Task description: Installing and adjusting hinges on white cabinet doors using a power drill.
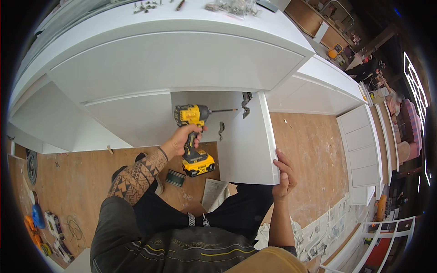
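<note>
left hand (182, 140) gripping yellow cordless impact driver (193, 136) near centre, its bit aimed toward 3 o'clock at metal hinge (246, 103), right hand (285, 175) clasping edge of white cabinet door (248, 145) at 4 o'clock

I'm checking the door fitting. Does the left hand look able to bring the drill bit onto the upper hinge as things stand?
Probably yes. The left hand holds the drill with its bit level and aimed at the upper hinge, with only bare white panel between them. The right hand grips the door edge, clear of that path.
</note>
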Tool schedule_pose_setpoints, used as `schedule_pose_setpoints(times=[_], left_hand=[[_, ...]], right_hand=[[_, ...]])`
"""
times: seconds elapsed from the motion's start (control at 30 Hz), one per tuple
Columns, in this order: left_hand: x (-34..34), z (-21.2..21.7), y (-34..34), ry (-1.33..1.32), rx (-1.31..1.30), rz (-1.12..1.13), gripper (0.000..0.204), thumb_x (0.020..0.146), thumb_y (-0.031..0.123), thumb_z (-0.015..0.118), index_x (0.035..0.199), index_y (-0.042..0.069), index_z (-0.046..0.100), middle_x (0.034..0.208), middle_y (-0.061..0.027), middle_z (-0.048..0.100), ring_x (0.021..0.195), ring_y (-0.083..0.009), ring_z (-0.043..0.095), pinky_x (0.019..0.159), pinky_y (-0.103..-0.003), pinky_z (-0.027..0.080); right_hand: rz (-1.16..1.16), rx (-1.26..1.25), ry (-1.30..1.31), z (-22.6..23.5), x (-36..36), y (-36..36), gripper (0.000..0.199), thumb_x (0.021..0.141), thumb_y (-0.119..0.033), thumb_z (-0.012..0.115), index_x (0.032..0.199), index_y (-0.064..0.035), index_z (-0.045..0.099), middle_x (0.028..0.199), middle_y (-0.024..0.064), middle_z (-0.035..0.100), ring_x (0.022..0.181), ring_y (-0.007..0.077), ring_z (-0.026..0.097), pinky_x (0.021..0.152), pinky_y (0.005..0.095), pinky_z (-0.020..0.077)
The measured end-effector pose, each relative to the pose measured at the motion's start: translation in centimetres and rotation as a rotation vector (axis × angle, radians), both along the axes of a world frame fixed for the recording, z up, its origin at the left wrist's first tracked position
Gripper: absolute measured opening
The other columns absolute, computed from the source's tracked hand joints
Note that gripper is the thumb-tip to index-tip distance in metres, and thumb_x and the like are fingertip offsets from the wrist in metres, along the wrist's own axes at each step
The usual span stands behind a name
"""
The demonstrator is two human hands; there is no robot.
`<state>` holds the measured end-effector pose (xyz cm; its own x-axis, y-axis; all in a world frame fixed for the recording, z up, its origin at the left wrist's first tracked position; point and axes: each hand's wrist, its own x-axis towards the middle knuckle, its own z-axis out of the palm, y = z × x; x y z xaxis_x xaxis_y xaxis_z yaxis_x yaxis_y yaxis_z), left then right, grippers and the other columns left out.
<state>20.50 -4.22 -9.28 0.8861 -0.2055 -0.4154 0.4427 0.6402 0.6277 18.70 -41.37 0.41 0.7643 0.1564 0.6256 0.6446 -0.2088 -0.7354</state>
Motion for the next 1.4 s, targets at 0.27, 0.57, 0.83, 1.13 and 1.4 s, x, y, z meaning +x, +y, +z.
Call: schedule_pose_setpoints(times=[0.27,0.57,0.83,1.13,1.4], left_hand=[[-6.3,0.7,-2.1,-0.029,0.43,-0.003,0.014,0.091,0.011,0.068,0.102,0.004,0.067,0.07,0.0005,0.06,0.056,-0.0089,0.056,0.052,-0.025,0.046],[-18.4,8.6,-0.4,-0.223,0.447,0.248,0.025,0.094,0.011,0.069,0.118,0.004,0.07,0.075,0.0018,0.059,0.063,-0.0086,0.055,0.06,-0.025,0.046],[-35.8,11.8,3.4,-0.503,0.159,0.838,0.05,0.099,0.021,0.064,0.143,0.002,0.048,0.082,-0.0049,0.058,0.066,-0.0148,0.058,0.064,-0.03,0.055],[-41.9,12.4,3.6,-0.76,0.195,0.921,0.051,0.099,0.021,0.064,0.143,0.001,0.047,0.084,-0.0061,0.058,0.069,-0.0155,0.057,0.067,-0.031,0.054],[-45.5,11.0,4.6,-0.846,0.202,0.936,0.052,0.099,0.02,0.063,0.144,0.0,0.046,0.086,-0.0072,0.058,0.07,-0.0162,0.057,0.07,-0.032,0.053]], right_hand=[[0.068,-0.101,-0.068,9.1,-2.7,8.3,0.032,0.101,-0.017,0.052,0.11,0.0052,0.073,0.117,0.0208,0.072,0.108,0.034,0.07,0.099,0.0433,0.0526],[0.071,-0.297,0.48,-1.3,10.6,20.0,0.048,0.092,-0.035,0.074,0.122,0.0014,0.071,0.122,0.0182,0.073,0.109,0.0292,0.07,0.093,0.0394,0.0556],[0.401,-0.04,0.615,-6.0,7.4,33.6,0.062,0.083,-0.023,0.077,0.134,0.0054,0.056,0.131,0.026,0.065,0.122,0.0398,0.063,0.102,0.0453,0.0506],[0.361,-0.189,0.411,-4.8,-6.2,29.2,0.035,0.089,-0.024,0.073,0.112,-0.0021,0.059,0.104,0.0232,0.07,0.098,0.043,0.068,0.087,0.0491,0.0525],[0.61,-0.329,0.311,-5.0,-13.9,31.6,0.04,0.082,-0.022,0.079,0.106,-0.0062,0.052,0.103,0.0183,0.064,0.097,0.0392,0.065,0.083,0.048,0.0527]])
